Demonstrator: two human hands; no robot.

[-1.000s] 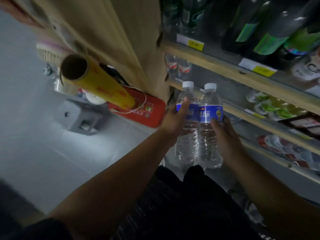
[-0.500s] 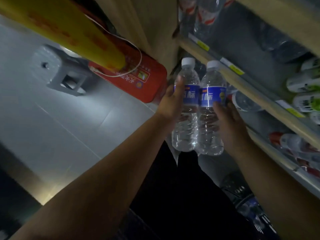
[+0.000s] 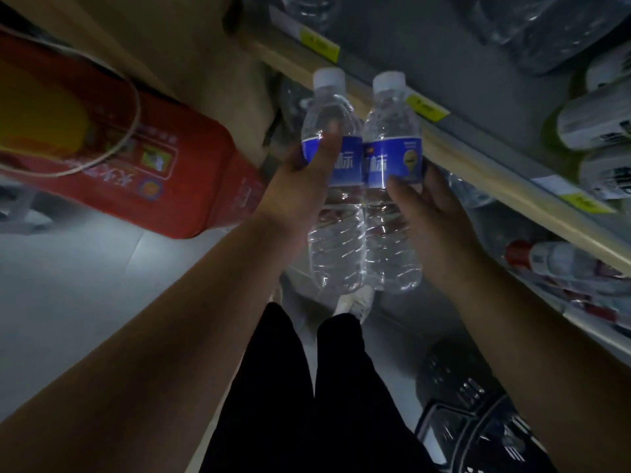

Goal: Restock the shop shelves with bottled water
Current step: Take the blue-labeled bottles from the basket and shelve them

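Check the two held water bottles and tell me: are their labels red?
No, the left bottle in the left hand and the right bottle in the right hand both wear blue labels.

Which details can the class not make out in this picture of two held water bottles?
Head view: fingers of the right hand, hidden behind the right bottle.
Head view: print on the yellow price tag, blurred.
Head view: the black basket, cut off by the bottom edge.
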